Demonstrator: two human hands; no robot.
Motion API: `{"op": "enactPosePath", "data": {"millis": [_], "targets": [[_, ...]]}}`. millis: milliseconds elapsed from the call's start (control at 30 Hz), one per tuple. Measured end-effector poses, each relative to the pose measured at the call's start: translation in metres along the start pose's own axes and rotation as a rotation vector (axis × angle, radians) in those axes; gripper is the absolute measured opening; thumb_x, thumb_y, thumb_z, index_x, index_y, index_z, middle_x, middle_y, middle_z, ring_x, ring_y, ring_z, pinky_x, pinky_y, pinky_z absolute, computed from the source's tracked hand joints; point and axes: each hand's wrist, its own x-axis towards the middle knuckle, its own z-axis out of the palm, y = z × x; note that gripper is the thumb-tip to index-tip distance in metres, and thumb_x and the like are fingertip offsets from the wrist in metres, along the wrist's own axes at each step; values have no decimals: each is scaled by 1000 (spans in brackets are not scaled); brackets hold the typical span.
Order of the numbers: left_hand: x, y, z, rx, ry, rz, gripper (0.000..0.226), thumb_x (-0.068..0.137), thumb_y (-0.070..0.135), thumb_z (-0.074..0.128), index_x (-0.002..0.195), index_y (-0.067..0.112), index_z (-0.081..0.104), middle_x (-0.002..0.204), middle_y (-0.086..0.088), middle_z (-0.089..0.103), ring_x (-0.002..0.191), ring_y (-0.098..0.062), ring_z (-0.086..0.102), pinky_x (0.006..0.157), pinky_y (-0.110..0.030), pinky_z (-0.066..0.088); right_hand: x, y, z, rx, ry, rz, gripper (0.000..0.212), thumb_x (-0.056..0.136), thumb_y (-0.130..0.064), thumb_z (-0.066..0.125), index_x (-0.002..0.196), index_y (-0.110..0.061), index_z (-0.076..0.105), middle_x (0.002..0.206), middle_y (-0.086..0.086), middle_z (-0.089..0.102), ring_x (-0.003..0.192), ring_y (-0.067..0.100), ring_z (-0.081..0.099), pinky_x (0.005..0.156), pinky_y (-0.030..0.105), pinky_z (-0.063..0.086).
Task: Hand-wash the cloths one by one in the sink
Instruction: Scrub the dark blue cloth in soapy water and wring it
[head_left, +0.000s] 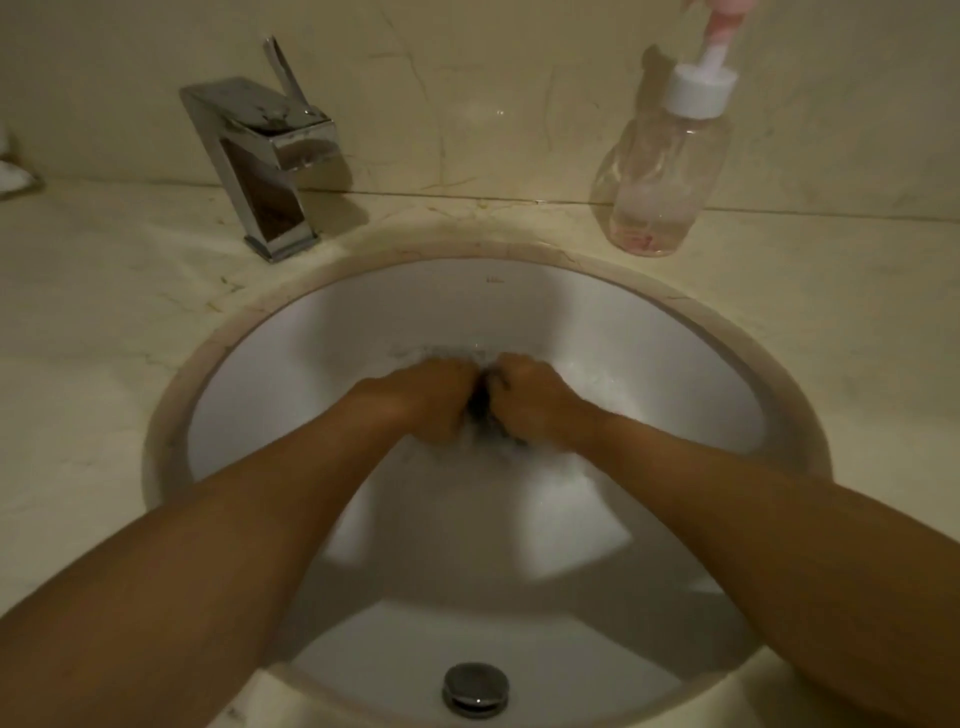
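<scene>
In the sink (363, 322), left hand (431, 400) and right hand (537, 402) clamp a bunched dark cloth (480, 413), axis unclear.

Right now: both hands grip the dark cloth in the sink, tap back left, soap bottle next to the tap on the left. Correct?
One error: in the head view the soap bottle stands back right of the sink, not by the tap. The left hand and right hand do grip the dark cloth.
</scene>
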Motion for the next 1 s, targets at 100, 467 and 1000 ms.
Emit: {"op": "enactPosePath", "data": {"millis": [100, 467, 1000], "targets": [[-2, 13, -9, -433, 119, 17, 26, 101, 13, 45, 120, 2, 58, 118, -19, 62, 108, -36, 60, 89, -42, 48, 12, 3, -15, 355, 242, 132, 21, 102, -18, 52, 106, -4, 67, 96, 14, 65, 86, 32, 63, 69, 34, 53], [-27, 35, -38, -1244, 588, -56, 30, 105, 20, 40, 83, 11, 58, 68, 2, 66, 60, -14, 62, 48, -25, 45, -25, -64, -9, 946, 352, 225, 24, 107, -26, 43, 106, -12, 62, 80, 19, 67, 54, 29, 63, 41, 33, 52], [-33, 67, -33, -1255, 516, -28, 34, 110, 30, 33, 137, 31, 53, 122, -5, 64, 108, -27, 65, 96, -43, 55, -5, -37, -43, 945, 287, 305, 34, 106, -28, 46, 102, -6, 72, 103, 19, 74, 93, 36, 73, 87, 53, 61]]}}
